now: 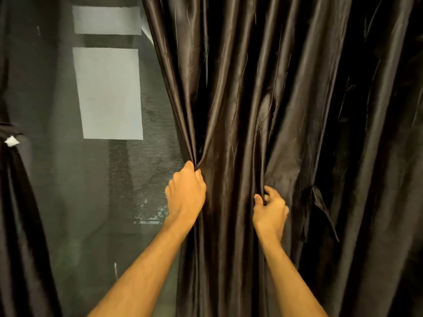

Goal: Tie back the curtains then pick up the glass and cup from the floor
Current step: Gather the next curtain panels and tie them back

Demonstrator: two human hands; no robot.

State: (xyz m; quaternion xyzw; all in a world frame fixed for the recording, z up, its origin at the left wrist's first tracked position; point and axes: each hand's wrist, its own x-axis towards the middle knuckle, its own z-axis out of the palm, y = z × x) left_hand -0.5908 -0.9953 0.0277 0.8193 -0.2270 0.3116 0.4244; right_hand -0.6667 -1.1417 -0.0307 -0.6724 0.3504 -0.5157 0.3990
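A dark brown satin curtain (263, 99) fills the middle and right of the head view, hanging in deep folds. My left hand (186, 191) is closed on its left edge, bunching the cloth at mid height. My right hand (271, 208) pinches a fold a little further right and lower. A loose strip of the same cloth, a tie-back (320, 202), dangles just right of my right hand. At the far left a second dark curtain (16, 202) is gathered by a band with a white tag (11, 141). No glass or cup is in view.
Between the two curtains is a window covered by a dark mesh screen (68, 179), with pale rectangles of a building (109, 92) showing through it. The floor is out of view.
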